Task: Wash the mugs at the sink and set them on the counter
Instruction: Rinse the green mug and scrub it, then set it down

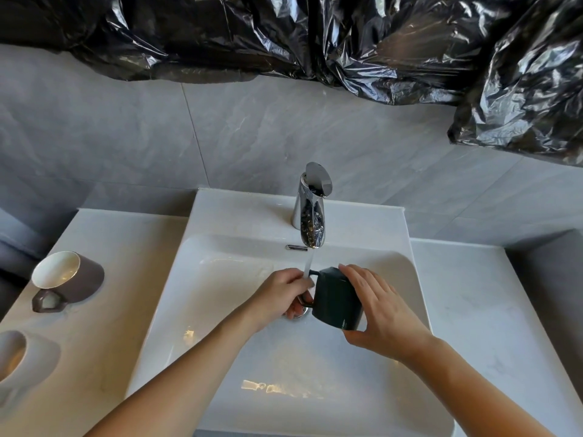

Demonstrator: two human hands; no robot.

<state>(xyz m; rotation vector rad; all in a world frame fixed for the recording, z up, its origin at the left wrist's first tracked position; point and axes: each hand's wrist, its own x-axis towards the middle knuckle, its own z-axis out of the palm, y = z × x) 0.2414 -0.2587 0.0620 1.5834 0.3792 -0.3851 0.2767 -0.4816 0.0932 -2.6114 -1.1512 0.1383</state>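
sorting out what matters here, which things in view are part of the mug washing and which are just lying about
Part of the job:
- dark green mug, held by left hand and right hand
- faucet, water running
- sink
- brown mug on its side on the counter
- white mug at the left edge

Just lying about:
- black plastic sheeting on the wall

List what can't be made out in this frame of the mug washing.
- Head view: inside of the dark green mug: its mouth faces away.
- Its handle: mostly covered by the left hand.
- Sink drain: hidden behind that hand and the mug.
- White mug on the counter: cut off by the left edge.
- Wall above the tiles: covered by black plastic sheeting.
- Right hand: its palm is hidden.
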